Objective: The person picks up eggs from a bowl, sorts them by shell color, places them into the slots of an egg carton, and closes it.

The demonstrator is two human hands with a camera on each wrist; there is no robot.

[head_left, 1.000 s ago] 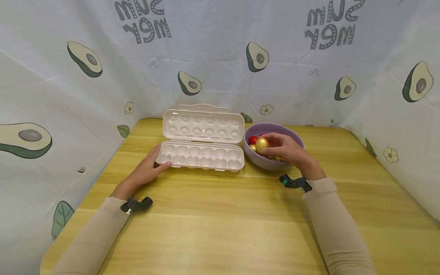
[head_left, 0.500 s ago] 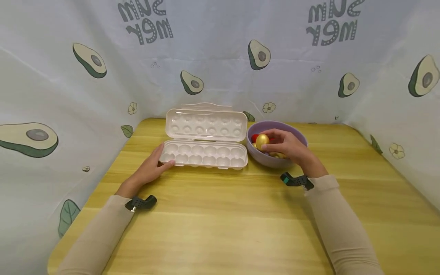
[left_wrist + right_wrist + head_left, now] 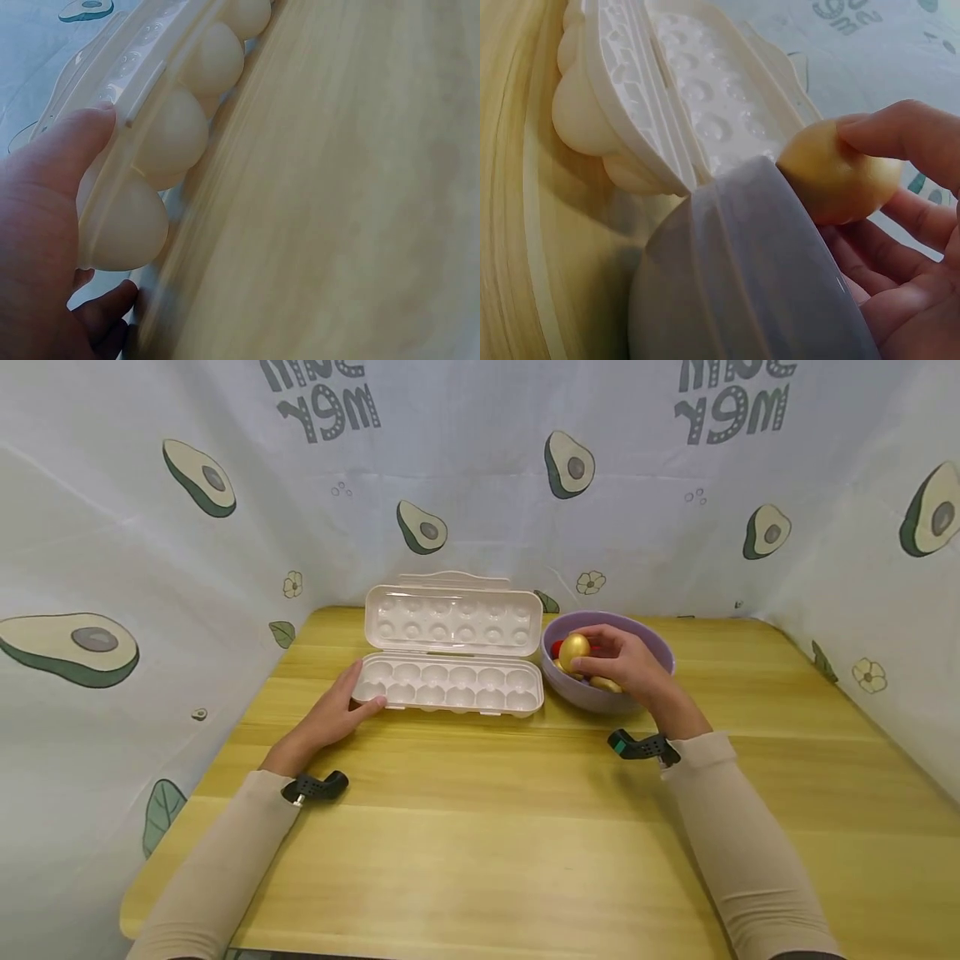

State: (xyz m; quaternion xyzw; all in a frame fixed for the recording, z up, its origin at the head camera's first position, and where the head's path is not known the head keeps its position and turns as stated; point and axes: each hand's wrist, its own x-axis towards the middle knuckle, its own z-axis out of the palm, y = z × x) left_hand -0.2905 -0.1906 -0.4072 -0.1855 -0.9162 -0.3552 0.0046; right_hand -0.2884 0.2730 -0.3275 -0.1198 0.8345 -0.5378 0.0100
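A cream plastic egg carton (image 3: 448, 685) lies with its lid (image 3: 453, 620) raised at the back of the table, its cups bare. My left hand (image 3: 330, 714) grips its left end. In the left wrist view the thumb (image 3: 94, 131) presses the front rim and the fingers come round the end. Right of the carton stands a purple bowl (image 3: 592, 697) with red and gold eggs in it, partly hidden by my right hand (image 3: 633, 668). That hand pinches a gold egg (image 3: 574, 652) over the bowl, seen close beside the rim in the right wrist view (image 3: 840, 172).
The wooden table (image 3: 465, 827) stretches in front of both hands. A white curtain (image 3: 480, 468) printed with avocados hangs close behind the carton and bowl and along both sides. Each wrist wears a black strap with a camera.
The head view has shifted slightly. My right hand keeps the gold egg over the bowl, with little movement. My left hand stays on the carton's end.
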